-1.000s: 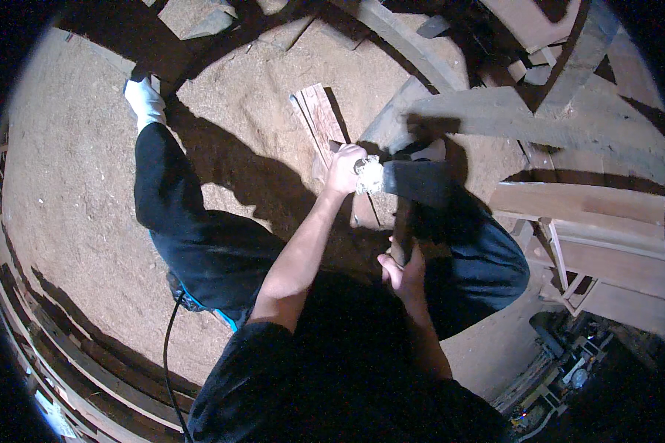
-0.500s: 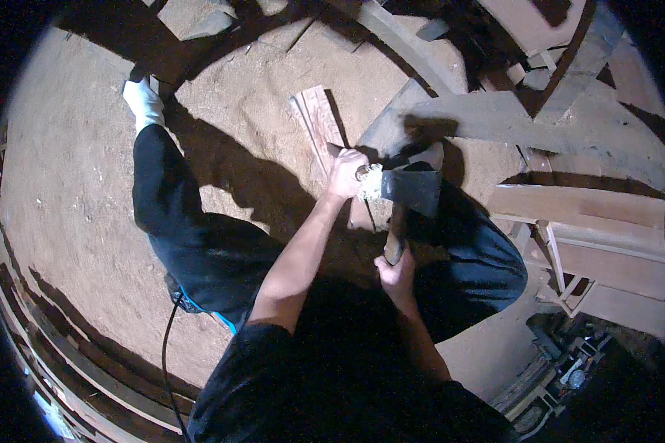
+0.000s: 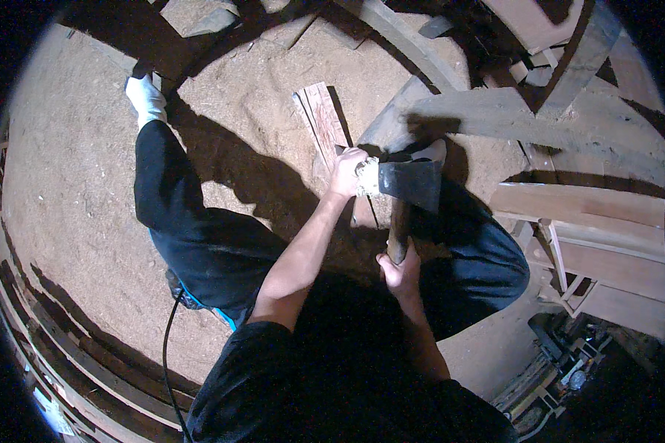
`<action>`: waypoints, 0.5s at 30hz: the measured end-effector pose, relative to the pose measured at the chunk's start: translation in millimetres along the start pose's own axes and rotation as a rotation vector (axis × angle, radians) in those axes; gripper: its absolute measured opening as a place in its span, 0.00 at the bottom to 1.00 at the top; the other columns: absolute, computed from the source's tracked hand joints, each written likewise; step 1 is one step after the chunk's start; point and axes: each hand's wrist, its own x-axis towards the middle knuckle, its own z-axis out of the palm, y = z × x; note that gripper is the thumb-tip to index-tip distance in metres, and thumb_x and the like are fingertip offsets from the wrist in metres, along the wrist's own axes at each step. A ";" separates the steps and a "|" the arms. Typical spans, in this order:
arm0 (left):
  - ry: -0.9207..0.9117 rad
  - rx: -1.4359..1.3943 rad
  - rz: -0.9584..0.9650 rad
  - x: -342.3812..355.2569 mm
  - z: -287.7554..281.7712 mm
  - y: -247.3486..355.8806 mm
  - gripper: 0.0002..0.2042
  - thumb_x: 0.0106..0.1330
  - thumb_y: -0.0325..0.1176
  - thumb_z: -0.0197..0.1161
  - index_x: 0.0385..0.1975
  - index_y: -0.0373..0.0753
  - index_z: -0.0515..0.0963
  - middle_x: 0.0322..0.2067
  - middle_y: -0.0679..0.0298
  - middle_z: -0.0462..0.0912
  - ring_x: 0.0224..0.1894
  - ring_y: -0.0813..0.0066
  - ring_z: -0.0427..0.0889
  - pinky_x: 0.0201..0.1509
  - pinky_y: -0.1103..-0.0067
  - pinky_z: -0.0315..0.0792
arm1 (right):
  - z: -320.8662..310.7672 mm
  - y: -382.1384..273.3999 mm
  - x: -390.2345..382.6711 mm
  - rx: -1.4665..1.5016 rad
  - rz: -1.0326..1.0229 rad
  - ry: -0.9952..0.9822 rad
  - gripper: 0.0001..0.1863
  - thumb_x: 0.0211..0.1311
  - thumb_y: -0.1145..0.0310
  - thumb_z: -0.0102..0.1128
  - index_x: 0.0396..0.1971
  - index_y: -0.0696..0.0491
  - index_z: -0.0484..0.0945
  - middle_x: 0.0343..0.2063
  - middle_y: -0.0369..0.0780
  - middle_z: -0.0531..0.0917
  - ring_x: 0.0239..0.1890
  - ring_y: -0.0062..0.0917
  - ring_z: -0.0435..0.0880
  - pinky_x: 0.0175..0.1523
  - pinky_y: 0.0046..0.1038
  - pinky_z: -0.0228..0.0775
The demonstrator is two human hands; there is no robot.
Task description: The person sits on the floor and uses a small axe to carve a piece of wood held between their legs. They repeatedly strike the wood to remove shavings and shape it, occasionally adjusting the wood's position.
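My left hand (image 3: 345,171) is closed around a piece of wood whose end carries pale curled shavings (image 3: 368,177), just left of a dark axe head (image 3: 410,184). My right hand (image 3: 400,266) grips the wooden axe handle (image 3: 400,225) below the head. The blade is right beside the shavings; I cannot tell whether it touches them. A reddish split plank (image 3: 318,114) lies beyond my left hand, its near end partly hidden.
My bent legs (image 3: 168,173) flank the work on sawdust-covered ground (image 3: 236,96). Weathered beams (image 3: 480,111) lie at the upper right, pale boards (image 3: 576,203) at the right, tools (image 3: 561,362) at the lower right, wooden rails (image 3: 66,325) at the left. A black cable (image 3: 168,347) runs past my left side.
The axe dropped slightly toward me half a second ago and is now a little higher again, with my right hand. My left hand has barely shifted.
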 end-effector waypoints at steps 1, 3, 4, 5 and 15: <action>-0.029 0.016 0.041 -0.6 -0.1 1.6 0.10 0.45 0.29 0.61 0.16 0.35 0.64 0.17 0.56 0.65 0.24 0.55 0.70 0.30 0.68 0.63 | -0.2 0.0 -1.0 0.009 -0.027 0.018 0.19 0.48 0.77 0.63 0.43 0.60 0.70 0.25 0.39 0.75 0.22 0.23 0.74 0.27 0.25 0.65; -0.085 0.052 0.123 -0.9 -1.8 2.8 0.11 0.45 0.30 0.61 0.16 0.36 0.64 0.18 0.57 0.65 0.24 0.55 0.70 0.30 0.68 0.63 | -3.0 -8.6 -5.7 0.052 -0.044 0.041 0.17 0.49 0.80 0.62 0.40 0.59 0.70 0.21 0.36 0.74 0.17 0.18 0.72 0.22 0.23 0.65; -0.025 0.033 0.094 -3.6 1.6 0.6 0.11 0.45 0.30 0.62 0.15 0.37 0.65 0.17 0.57 0.66 0.24 0.55 0.70 0.31 0.68 0.64 | -5.9 -24.7 -7.7 0.085 -0.036 0.042 0.17 0.50 0.80 0.62 0.40 0.59 0.69 0.21 0.36 0.74 0.16 0.18 0.72 0.22 0.22 0.65; -0.024 0.051 0.092 -3.8 0.8 -4.4 0.11 0.45 0.31 0.63 0.15 0.37 0.66 0.17 0.57 0.67 0.24 0.55 0.71 0.31 0.67 0.64 | -12.1 -43.1 -10.3 0.185 0.047 0.033 0.16 0.50 0.81 0.62 0.40 0.59 0.69 0.21 0.36 0.74 0.16 0.17 0.72 0.22 0.22 0.66; 0.009 0.032 0.076 0.1 2.0 -6.5 0.14 0.45 0.33 0.65 0.13 0.37 0.65 0.16 0.56 0.69 0.24 0.52 0.72 0.31 0.65 0.66 | 0.9 -36.7 -5.2 -0.141 -0.075 0.144 0.29 0.43 0.74 0.67 0.48 0.66 0.69 0.31 0.47 0.81 0.32 0.36 0.82 0.42 0.33 0.74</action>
